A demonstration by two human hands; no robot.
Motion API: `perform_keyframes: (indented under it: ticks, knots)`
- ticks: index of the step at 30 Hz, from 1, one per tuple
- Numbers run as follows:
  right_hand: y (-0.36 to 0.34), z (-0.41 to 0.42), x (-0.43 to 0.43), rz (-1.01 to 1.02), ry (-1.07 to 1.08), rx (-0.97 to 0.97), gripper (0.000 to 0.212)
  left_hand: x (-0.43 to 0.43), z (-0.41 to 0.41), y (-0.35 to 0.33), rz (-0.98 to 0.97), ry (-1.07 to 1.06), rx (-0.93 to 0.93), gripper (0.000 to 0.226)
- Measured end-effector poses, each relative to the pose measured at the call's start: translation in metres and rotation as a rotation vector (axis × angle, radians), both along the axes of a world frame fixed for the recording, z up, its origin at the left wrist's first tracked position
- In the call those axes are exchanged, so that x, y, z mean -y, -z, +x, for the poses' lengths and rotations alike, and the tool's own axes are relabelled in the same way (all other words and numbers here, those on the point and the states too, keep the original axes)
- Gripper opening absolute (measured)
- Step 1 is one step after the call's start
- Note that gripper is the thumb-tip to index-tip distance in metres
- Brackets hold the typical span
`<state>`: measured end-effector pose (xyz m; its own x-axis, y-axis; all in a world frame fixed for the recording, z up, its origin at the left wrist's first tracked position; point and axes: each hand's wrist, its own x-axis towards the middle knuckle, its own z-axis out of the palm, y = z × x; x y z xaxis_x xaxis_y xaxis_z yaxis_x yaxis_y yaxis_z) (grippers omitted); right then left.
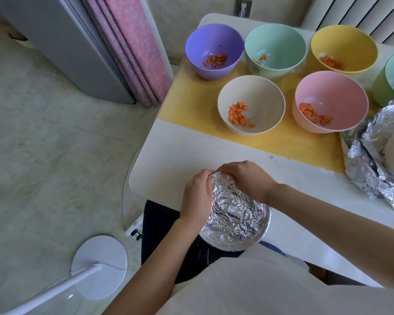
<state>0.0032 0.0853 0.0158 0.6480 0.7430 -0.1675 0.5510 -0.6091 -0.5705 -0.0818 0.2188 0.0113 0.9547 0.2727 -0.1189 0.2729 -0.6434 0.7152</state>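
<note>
A bowl covered with crumpled aluminium foil [234, 214] is tilted at the table's near edge, partly over my lap. My left hand [197, 196] grips its left rim, fingers curled over the foil. My right hand [246, 178] pinches the foil at the far rim, close to my left fingertips. What is inside the bowl is hidden by the foil.
On a yellow mat [187, 98] stand a purple bowl [214, 51], a mint bowl [274, 50], a yellow bowl [344, 50], a cream bowl [250, 104] and a pink bowl [330, 101] with diced carrot. More foil [373, 155] lies at right. A white stand base [99, 264] sits on the floor.
</note>
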Motion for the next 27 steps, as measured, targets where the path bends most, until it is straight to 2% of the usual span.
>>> perform_keyframes:
  ticks: [7, 16, 19, 23, 27]
  knots:
    - [-0.001, 0.003, 0.003, -0.137, -0.095, 0.004, 0.041, 0.003, -0.001, -0.002, 0.061, -0.030, 0.022, 0.014]
    - [-0.016, 0.004, -0.005, -0.342, -0.165, 0.155, 0.045, 0.005, 0.000, -0.003, 0.098, 0.024, 0.080, 0.010]
    - [-0.013, 0.002, -0.006, -0.297, -0.154, 0.135, 0.044, 0.002, -0.001, -0.001, 0.107, 0.011, 0.089, 0.009]
    - [-0.005, 0.003, -0.001, -0.071, -0.051, -0.068, 0.027, 0.000, -0.003, 0.001, 0.100, 0.003, 0.085, 0.011]
    - [-0.002, 0.002, 0.004, -0.030, -0.036, -0.060, 0.028, 0.000, -0.003, 0.002, 0.100, 0.026, 0.108, 0.013]
